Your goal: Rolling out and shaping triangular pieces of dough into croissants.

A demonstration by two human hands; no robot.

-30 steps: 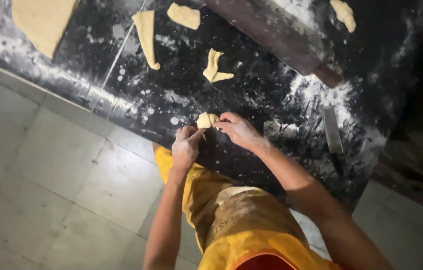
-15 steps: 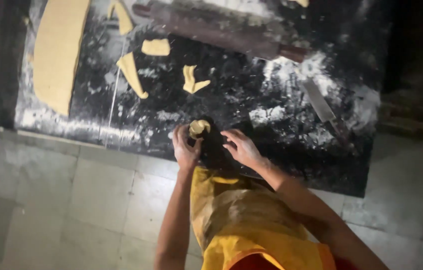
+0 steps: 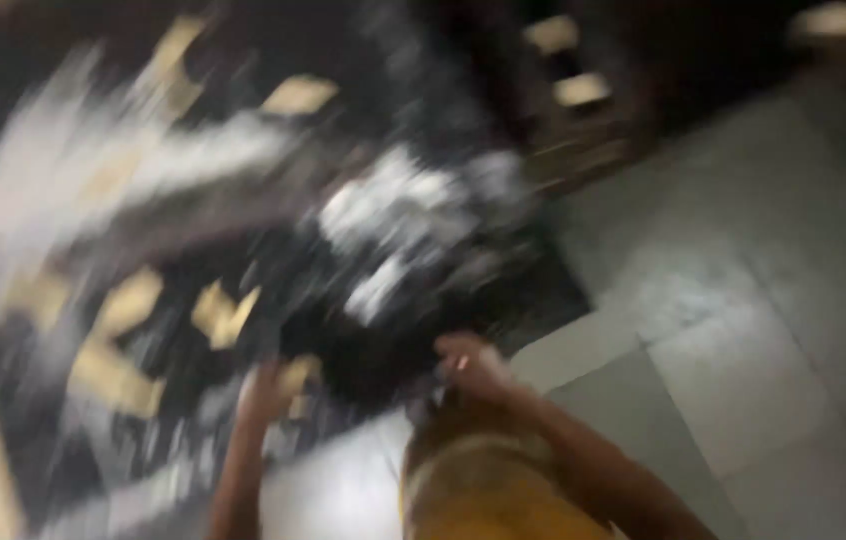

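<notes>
1. The view has swung hard since 0.5 s ago: the dark floured slab (image 3: 423, 250), which then lay square across the top of the frame, now runs tilted and smeared by motion blur, with pale floor tiles (image 3: 743, 330) filling the right side.
2. The left hand (image 3: 265, 392) remains at the slab's near edge, touching a small pale piece of dough (image 3: 295, 375); how far its fingers are closed cannot be told through the blur.
3. The right hand (image 3: 475, 368) has drawn away from the dough toward the slab's corner; its fingers look loosely curled, and whether it holds anything cannot be told.
4. Several cut dough strips (image 3: 223, 312) lie on the slab beyond the hands, as they did before.
</notes>
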